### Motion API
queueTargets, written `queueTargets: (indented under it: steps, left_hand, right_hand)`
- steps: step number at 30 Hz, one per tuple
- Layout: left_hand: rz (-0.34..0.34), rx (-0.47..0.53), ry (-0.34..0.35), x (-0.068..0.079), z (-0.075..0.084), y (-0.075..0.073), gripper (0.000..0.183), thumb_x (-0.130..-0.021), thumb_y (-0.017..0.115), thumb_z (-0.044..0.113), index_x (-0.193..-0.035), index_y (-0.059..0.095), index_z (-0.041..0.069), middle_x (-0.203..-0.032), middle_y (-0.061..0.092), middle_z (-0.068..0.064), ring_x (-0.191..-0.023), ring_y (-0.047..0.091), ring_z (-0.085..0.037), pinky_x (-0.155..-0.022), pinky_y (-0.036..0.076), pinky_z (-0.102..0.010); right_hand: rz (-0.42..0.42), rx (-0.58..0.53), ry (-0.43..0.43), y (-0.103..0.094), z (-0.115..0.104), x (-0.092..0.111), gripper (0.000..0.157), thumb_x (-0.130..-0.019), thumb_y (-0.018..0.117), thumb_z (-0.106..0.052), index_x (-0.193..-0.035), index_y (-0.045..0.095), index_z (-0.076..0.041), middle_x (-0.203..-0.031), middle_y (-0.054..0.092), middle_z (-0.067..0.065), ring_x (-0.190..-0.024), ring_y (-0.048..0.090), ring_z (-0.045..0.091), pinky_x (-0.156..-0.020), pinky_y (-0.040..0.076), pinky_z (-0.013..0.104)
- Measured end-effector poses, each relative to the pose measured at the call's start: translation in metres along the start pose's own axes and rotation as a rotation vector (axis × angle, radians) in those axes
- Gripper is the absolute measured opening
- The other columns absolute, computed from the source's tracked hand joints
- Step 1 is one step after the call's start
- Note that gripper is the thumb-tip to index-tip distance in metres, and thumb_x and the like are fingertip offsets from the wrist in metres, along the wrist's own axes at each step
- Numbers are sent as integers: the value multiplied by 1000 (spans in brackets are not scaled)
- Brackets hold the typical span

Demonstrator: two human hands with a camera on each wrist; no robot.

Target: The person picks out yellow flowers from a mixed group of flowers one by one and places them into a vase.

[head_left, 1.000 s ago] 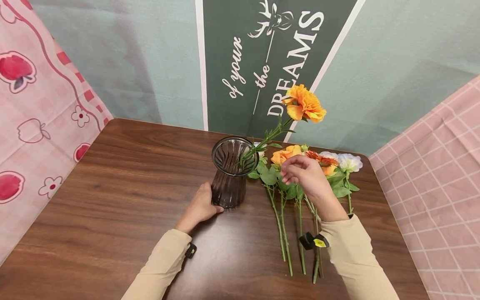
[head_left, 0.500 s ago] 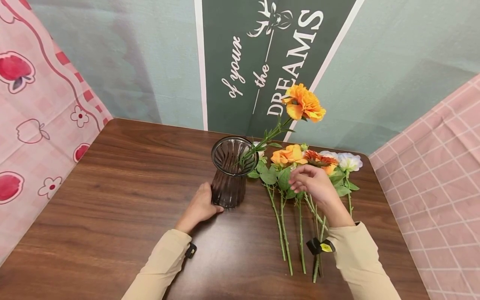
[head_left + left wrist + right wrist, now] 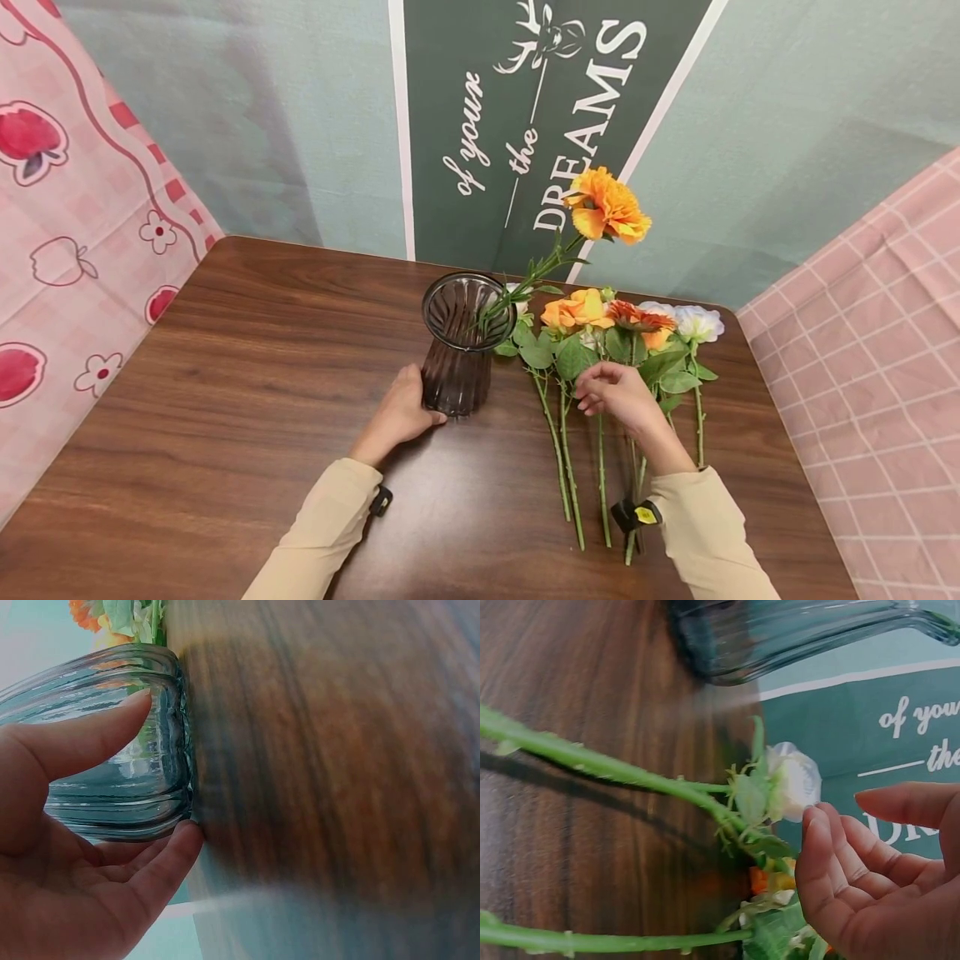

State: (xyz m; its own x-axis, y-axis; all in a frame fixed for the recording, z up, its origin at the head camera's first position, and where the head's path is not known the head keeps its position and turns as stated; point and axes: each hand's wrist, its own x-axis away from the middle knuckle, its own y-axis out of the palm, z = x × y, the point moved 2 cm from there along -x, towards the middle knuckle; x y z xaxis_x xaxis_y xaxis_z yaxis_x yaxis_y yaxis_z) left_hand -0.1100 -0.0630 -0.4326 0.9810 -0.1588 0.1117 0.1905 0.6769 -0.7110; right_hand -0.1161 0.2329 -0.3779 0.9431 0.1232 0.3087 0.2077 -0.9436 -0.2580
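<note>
A dark, ribbed glass vase with a flared rim stands upright on the table. One orange flower leans out of it to the right, its stem inside the rim. My left hand holds the vase low on its left side; in the left wrist view the thumb lies along the glass and the fingers reach behind it. Over the stems of the flowers lying on the right hovers my right hand, fingers loosely bent. The right wrist view shows a gap between thumb and fingers, with nothing held.
Several cut flowers lie right of the vase: an orange rose, a rust-red bloom and a pale one, stems toward the front. A printed backdrop rises behind the wooden table; pink cloths hang on both sides.
My right hand has moved down and toward the front, away from the blooms to above the stems and leaves. The left hand, the vase and its orange flower stay put.
</note>
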Motion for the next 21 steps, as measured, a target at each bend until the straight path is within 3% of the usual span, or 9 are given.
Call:
queueTargets:
  steps: [12, 21]
  left_hand:
    - [-7, -1, -7, 1, 1, 0, 59, -64, 82, 16, -101, 42, -8, -98, 47, -20, -97, 47, -34, -90, 38, -45]
    - [-4, 2, 2, 0, 0, -1, 59, -64, 81, 16, -101, 42, -8, -98, 47, -20, -96, 47, -34, -89, 39, -44]
  right_hand:
    - [24, 212, -13, 11, 7, -4, 14, -85, 48, 5, -90, 56, 15, -75, 60, 22, -61, 61, 26, -59, 53, 40]
    - [13, 295, 6, 12, 14, -8, 14, -84, 49, 4, -87, 59, 13, -68, 60, 17, -57, 60, 24, -57, 52, 43]
